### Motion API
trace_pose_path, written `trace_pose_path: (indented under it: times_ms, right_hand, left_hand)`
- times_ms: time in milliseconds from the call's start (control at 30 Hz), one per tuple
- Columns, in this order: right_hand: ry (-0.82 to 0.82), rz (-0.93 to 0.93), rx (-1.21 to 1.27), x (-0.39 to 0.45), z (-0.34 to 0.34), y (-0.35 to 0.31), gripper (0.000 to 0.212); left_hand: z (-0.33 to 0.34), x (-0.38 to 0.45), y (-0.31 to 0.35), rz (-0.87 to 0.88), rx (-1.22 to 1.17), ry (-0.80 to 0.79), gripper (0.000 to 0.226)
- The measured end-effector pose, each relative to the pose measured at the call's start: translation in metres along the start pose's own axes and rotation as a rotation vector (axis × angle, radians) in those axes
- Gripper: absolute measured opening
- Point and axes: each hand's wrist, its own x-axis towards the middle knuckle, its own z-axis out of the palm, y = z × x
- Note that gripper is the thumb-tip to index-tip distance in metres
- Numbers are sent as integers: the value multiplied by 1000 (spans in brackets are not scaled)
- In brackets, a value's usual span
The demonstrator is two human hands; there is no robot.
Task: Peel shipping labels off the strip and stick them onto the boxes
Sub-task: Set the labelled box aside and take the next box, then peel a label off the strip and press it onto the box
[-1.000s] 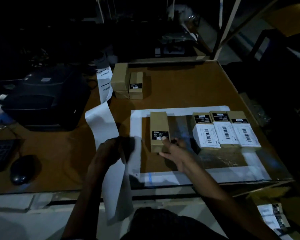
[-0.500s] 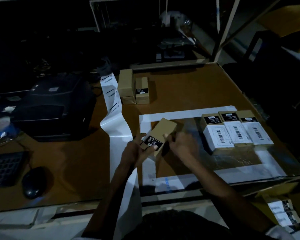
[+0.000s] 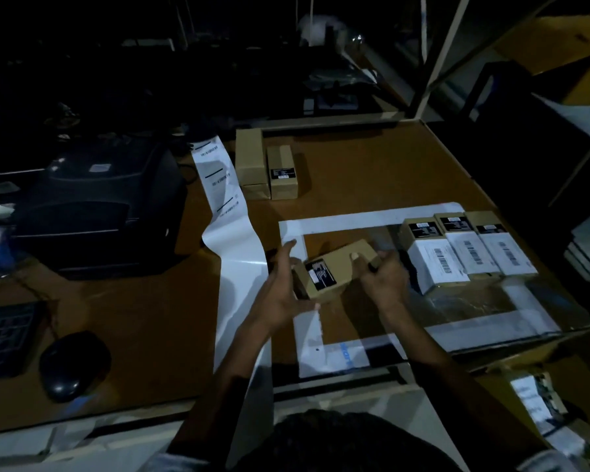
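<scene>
**Both hands hold a tilted brown box over the taped frame**

Head view: The scene is dim. The left hand (image 3: 280,291) grips the near end of a small brown box (image 3: 334,267), its fingers (image 3: 288,248) spread along the left side and the thumb under the near edge. The right hand (image 3: 384,277) holds the far right end, fingers pressed together around that corner with the thumb lying on the top face. The box is tilted and turned at an angle, lifted off the bench (image 3: 372,172), above the brown middle of a white taped frame (image 3: 355,219). A black printed sticker (image 3: 321,275) sits on the box's near end; no white label is on its top.

Just left of the hands the white label strip (image 3: 232,233) runs from the black printer (image 3: 99,206) across the bench and falls over the near edge; printed labels show on its far part. At the right end of the frame three labelled boxes (image 3: 464,247) stand side by side, touching, each with a white barcode label. Further back, near the strip, two unlabelled brown boxes (image 3: 266,172) lie together. A mouse (image 3: 72,366) and the corner of a keyboard (image 3: 4,338) rest at the left.
</scene>
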Motion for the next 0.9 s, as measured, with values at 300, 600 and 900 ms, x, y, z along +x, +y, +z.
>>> trace_pose_path:
  times_ms: [300, 600, 900]
  right_hand:
    - [45, 33, -91, -21, -11, 5, 60]
    - [-18, -319, -24, -45, 15, -74, 34]
    - [-544, -142, -107, -33, 115, -162, 55]
  left_hand:
    - [-13, 6, -1, 48, -32, -33, 118]
    - [-53, 4, -29, 163, 471, 478, 71]
    - [-27, -36, -73, -42, 696, 207, 79]
